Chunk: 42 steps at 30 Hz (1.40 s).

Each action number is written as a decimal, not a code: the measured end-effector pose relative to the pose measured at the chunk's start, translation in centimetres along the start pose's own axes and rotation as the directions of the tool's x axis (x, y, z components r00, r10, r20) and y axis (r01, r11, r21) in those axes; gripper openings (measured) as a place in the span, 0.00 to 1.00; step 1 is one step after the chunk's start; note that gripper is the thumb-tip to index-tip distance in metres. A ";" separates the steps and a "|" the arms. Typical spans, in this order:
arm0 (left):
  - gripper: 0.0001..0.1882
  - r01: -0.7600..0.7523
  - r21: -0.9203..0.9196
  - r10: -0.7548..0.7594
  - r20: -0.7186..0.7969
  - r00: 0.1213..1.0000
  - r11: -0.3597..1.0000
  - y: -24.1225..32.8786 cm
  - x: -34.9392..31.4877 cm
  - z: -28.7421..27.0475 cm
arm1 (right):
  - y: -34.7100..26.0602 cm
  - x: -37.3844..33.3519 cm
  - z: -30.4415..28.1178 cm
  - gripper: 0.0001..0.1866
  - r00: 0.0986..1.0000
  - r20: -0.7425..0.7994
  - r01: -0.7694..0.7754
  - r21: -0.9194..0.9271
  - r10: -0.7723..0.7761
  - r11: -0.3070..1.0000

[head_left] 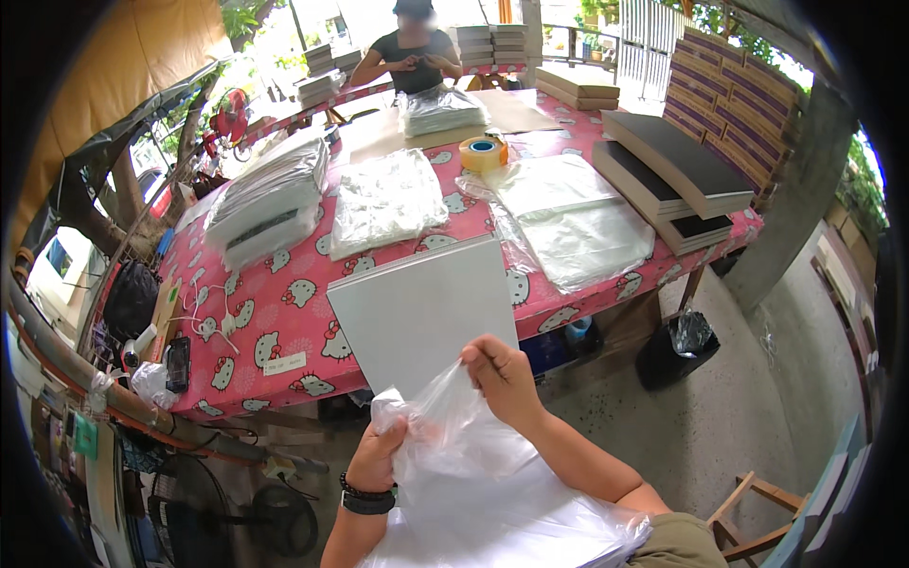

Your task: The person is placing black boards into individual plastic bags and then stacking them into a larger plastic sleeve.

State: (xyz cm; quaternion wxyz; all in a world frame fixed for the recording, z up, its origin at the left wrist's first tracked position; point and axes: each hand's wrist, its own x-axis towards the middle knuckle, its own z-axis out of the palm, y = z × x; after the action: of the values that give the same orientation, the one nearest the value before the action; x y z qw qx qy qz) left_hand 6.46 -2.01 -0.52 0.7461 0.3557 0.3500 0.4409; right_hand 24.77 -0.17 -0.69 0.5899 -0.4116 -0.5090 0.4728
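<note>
Probably light and slippery, the bag (439,414) wants edge grips: my left hand (379,456) bunches it, right hand (502,381) pinches it.

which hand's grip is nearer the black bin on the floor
Right. The right grip is left of the black bin; the left grip is farther left, lower in view.

Strong daylight overexposes the far side. Glare whitens the clear plastic bag (443,428). Fisheye distortion curves the darkened rim.
</note>
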 end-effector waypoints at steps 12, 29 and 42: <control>0.22 0.119 0.949 0.639 -0.286 0.714 0.291 -1.8 0.0 -18.6 | -0.7 -0.5 -11.8 0.13 0.876 -0.466 0.257 0.672 0.127 0.695; 0.18 -0.009 0.135 -0.032 0.300 0.954 0.991 1.3 -3.2 -2.3 | -6.8 0.1 0.1 0.08 0.769 0.609 0.090 -0.401 0.193 0.912; 0.17 -0.200 -0.183 0.259 0.838 0.480 0.963 -1.5 -0.1 -7.8 | -0.1 -2.2 -3.8 0.23 0.871 0.344 -0.210 0.907 -0.351 0.366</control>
State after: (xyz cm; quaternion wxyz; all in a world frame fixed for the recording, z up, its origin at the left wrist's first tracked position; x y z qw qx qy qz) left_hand 0.51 -0.94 -5.63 0.7654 0.5472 -0.1268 0.3141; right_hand 28.47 -2.34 -1.61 0.5896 0.1478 -0.3016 0.7346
